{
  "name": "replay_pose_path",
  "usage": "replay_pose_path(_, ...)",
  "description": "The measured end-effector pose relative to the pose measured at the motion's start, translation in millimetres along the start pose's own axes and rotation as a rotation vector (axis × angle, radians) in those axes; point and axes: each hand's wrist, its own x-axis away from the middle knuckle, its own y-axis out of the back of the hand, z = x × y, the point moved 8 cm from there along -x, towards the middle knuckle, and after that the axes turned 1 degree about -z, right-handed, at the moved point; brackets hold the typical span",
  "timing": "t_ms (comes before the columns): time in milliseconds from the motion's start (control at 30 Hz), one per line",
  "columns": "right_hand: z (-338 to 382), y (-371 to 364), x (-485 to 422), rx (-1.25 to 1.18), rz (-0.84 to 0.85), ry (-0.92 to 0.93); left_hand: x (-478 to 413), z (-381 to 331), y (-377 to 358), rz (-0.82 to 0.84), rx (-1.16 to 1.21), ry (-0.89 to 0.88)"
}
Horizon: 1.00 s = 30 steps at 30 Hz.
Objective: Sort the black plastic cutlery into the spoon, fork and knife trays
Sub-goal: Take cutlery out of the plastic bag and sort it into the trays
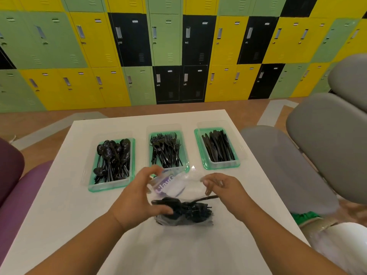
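Note:
Three green-rimmed clear trays stand in a row on the white table (59,215): the spoon tray (93,187) at left, the fork tray (152,135) in the middle, the knife tray (206,165) at right, each with several black pieces. In front of them lies a clear plastic bag (174,187) with purple lettering, and a heap of black cutlery (190,211) sits in its lower part. My left hand (137,201) grips the bag's left side, thumb by the heap. My right hand (224,189) pinches the bag's right edge.
Grey padded chairs (317,145) stand close along the table's right edge. A purple seat (19,195) sits at the left. A wall of yellow, green and black lockers (164,46) runs behind the table. The far table edge lies just past the trays.

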Motion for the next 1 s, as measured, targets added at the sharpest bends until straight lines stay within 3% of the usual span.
replay_pose_path(100, 2, -1, 2, 0.009, 0.011, -0.017, 1, -5, -8, 0.015, -0.272, -0.185)
replay_pose_path(167, 4, -1, 4, 0.040, 0.002, -0.024, -4, -3, 3, -0.105, -0.182, -0.120)
replay_pose_path(267, 11, 3, 4, 0.111, -0.099, 0.042, -10, 6, 17, -0.222, 0.136, 0.084)
replay_pose_path(333, 36, 16, 16, 0.271, -0.333, 0.263, -13, 12, 19, -0.259, 0.279, 0.194)
replay_pose_path(400, 77, 16, 40, 0.439, -0.506, 0.648, -15, 13, 19, -0.277, 0.347, 0.246)
replay_pose_path(433, 92, 6, 50, 0.492, -0.472, 0.801, -16, 13, 18, -0.284, 0.364, 0.255)
replay_pose_path(500, 104, -22, 56, 0.584, -0.252, 0.952, -16, 13, 18, -0.292, 0.373, 0.252)
replay_pose_path(567, 100, -50, 57, 0.750, -0.081, 0.938, -16, 14, 18, -0.300, 0.366, 0.248)
replay_pose_path(767, 88, -71, 39, 1.285, -0.002, 0.573, -14, 6, 19, -0.285, 0.330, 0.234)
replay_pose_path(867, 99, -72, 48, 1.327, 0.094, 0.548, -11, 5, 23, -0.311, 0.315, 0.217)
replay_pose_path(1000, 93, -73, 58, 1.202, 0.403, 0.397, -7, 1, 27, -0.330, 0.268, 0.194)
